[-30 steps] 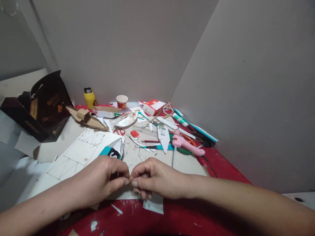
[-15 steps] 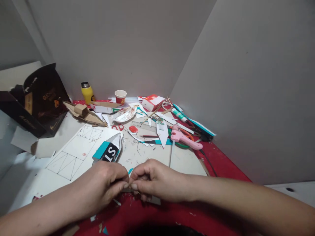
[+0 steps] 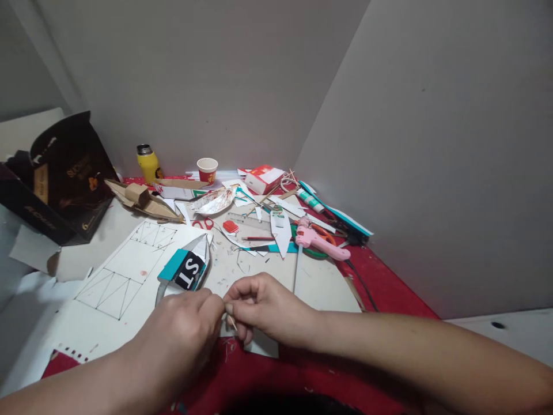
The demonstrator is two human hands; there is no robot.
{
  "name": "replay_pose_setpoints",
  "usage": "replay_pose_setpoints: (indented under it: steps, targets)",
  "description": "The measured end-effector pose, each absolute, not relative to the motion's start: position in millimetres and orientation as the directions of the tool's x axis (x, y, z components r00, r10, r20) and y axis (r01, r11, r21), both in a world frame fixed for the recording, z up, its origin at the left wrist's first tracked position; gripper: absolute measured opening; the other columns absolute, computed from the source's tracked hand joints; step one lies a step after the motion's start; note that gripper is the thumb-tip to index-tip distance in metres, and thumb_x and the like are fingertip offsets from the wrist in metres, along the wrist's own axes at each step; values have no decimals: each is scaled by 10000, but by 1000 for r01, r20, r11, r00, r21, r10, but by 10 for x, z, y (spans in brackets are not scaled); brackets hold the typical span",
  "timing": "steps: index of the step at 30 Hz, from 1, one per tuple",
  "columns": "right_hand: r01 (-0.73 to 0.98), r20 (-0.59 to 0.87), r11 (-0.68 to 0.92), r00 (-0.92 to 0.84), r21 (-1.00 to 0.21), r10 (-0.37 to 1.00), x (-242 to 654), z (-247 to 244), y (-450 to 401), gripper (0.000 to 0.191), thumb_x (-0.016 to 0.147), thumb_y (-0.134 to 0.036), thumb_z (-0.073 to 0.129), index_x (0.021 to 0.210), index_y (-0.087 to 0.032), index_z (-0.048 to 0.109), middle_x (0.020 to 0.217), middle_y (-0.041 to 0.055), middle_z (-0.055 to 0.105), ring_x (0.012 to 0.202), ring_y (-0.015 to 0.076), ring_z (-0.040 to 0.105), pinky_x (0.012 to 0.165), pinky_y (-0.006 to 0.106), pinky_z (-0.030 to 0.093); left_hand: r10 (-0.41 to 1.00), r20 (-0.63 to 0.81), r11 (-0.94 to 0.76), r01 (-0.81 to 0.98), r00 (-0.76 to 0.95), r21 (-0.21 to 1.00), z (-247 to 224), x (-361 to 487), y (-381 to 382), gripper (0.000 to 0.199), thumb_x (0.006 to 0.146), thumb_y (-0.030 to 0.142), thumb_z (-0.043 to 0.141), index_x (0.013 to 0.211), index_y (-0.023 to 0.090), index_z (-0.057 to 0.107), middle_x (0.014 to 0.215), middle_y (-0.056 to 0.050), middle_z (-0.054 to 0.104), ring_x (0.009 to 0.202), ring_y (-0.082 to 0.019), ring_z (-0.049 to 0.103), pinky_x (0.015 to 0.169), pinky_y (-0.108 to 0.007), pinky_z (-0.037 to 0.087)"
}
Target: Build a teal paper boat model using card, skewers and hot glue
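Note:
My left hand [image 3: 184, 325] and my right hand [image 3: 263, 308] meet at the front edge of the white board [image 3: 322, 288]. My right hand pinches a small thin pointed piece [image 3: 233, 323], whose tip sticks out below the fingers. The fingers of my left hand are closed against it; what they grip is hidden. Just beyond my left hand lies a paper boat [image 3: 185, 268] in teal, black and white. It rests on a sheet with drawn truss lines [image 3: 110, 288].
A pink glue gun [image 3: 322, 242] lies at the right with its cord. Behind are a ruler [image 3: 250, 220], red scissors [image 3: 203, 223], a cardboard boat [image 3: 142, 200], a foil boat [image 3: 213, 202], a paper cup [image 3: 207, 171], a yellow bottle [image 3: 149, 165] and a dark box [image 3: 64, 184].
My left hand has turned, its knuckles now closer to my right fingers. A pointed tip now shows below my right fingers. The whole view has shifted slightly.

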State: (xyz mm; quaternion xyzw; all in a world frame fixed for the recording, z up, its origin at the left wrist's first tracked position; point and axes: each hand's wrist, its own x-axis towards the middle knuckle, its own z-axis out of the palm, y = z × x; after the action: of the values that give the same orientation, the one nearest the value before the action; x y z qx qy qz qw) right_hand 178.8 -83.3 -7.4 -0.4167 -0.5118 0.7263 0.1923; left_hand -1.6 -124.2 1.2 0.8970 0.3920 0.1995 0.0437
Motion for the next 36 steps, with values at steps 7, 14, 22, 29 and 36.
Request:
replay_pose_setpoints:
  steps: [7,14,22,29,36]
  targets:
    - [-53,-331,-387,-420,-921,845,1946,-115,-636,323,657,-415,770,709,-128,631,588,13,664,472,95,601,474,207,500,768,167,-632,689,618,356,70,-71,-1600,171,838,123,458,782,242,568,661,1,597,562,-148,548,535,-250,390]
    - [-88,-308,-362,-366,-928,878,1995,-69,-529,297,624,-365,819,719,-145,643,574,6,672,466,74,580,493,187,482,831,-55,-438,712,554,548,-35,-176,-1461,257,899,236,430,761,203,644,684,-40,646,576,-146,584,558,-228,432]
    - [-121,-231,-284,-329,-951,916,1860,-43,-337,294,593,-317,821,690,-149,600,631,13,687,520,100,634,467,181,497,952,-305,294,232,13,927,-121,-335,-1463,326,851,472,574,1023,195,571,476,82,468,386,-95,420,406,-204,368]
    - [-49,-190,-224,-374,-973,908,1613,-146,-107,238,612,-263,767,670,-163,560,560,-18,639,494,91,611,413,161,473,865,-497,490,-98,-75,866,-113,-217,-1345,400,756,452,698,988,162,550,519,56,594,303,-40,405,336,-148,269]
    - [95,-269,-256,-476,-962,837,1473,-186,46,133,668,-221,701,666,-163,582,445,-56,567,271,25,355,256,144,225,817,-575,569,-111,-32,815,-33,-133,-1171,277,773,397,668,719,147,560,511,50,581,301,-27,394,316,-145,278]
